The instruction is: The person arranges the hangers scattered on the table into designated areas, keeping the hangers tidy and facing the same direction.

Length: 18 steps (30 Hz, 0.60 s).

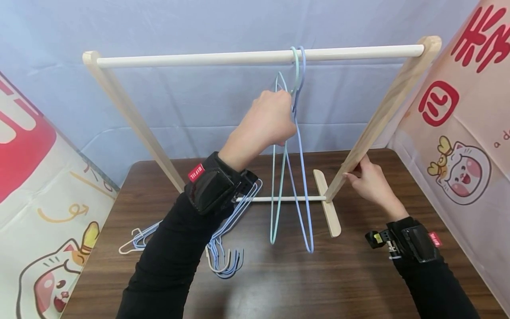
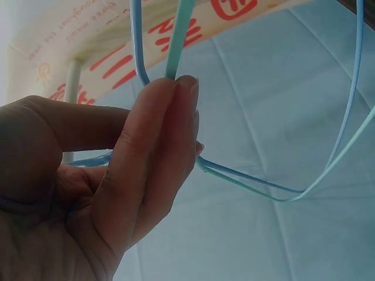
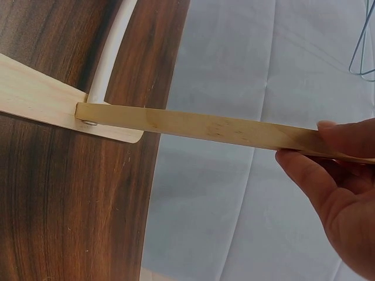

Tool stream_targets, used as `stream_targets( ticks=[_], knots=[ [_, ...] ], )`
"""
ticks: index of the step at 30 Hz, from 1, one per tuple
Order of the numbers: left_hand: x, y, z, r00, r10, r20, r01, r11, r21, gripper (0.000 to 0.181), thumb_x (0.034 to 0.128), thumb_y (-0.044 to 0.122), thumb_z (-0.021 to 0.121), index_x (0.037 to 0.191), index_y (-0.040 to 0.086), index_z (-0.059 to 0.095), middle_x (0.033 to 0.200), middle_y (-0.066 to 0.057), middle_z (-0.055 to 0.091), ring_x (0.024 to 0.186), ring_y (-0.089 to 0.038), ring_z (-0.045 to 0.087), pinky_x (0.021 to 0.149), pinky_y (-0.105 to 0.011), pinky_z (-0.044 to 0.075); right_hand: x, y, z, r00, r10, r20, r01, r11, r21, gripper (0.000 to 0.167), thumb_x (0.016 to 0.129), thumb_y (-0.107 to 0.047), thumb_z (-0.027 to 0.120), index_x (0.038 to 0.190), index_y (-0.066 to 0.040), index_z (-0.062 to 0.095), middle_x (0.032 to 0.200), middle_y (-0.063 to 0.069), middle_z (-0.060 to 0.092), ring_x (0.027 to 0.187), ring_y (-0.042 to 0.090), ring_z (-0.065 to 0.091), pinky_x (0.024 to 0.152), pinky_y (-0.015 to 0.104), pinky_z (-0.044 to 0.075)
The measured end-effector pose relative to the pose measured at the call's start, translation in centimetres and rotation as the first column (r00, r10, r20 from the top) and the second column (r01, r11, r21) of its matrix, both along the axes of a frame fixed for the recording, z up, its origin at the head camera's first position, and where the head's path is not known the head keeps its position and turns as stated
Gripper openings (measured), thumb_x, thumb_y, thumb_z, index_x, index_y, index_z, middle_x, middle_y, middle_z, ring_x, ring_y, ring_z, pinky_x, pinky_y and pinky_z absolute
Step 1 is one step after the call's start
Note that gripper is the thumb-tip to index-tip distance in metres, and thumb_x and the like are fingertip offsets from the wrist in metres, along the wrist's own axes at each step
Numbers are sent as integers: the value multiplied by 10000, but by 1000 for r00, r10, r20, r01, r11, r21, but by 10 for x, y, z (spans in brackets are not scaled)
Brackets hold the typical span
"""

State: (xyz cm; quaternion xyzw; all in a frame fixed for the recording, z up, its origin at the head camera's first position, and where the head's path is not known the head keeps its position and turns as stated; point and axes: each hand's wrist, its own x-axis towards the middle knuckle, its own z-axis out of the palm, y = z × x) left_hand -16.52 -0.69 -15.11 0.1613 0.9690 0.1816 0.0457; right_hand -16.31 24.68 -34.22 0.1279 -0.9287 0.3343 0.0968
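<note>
My left hand pinches a light green clothes hanger just under its hook, which lies over the white rod of a wooden garment rack. Right beside it a blue clothes hanger hangs from the same rod. In the left wrist view the fingertips close on the green hanger, with the blue wire running just behind. My right hand grips the rack's right wooden upright low down, near its foot. The right wrist view shows thumb and fingers on either side of that upright.
A bunch of blue and white hangers lies on the dark wooden table, partly behind my left forearm. The left upright and a low white crossbar complete the rack. Printed cloths stand at both sides, a pale one behind.
</note>
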Motion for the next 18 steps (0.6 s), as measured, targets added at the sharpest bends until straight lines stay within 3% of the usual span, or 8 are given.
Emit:
stream_targets(
  ticks=[12,18],
  knots=[
    [4,0,3,999,-14,35,14,1000,0,74,807,31,512,837,66,570,675,-6,619,572,-129,604,532,-225,454,0,0,0,1000,1,12,-1,1000,2,390,840,21,584,1149,100,358,953,316,540,911,482,549,687,508,461],
    [6,-3,3,999,4,54,-7,998,57,95,816,18,490,781,60,567,676,-27,620,570,-130,623,513,-212,449,1,-1,0,1000,7,21,-7,1000,-2,402,850,7,582,1164,99,350,967,323,532,917,488,543,689,506,464]
  ],
)
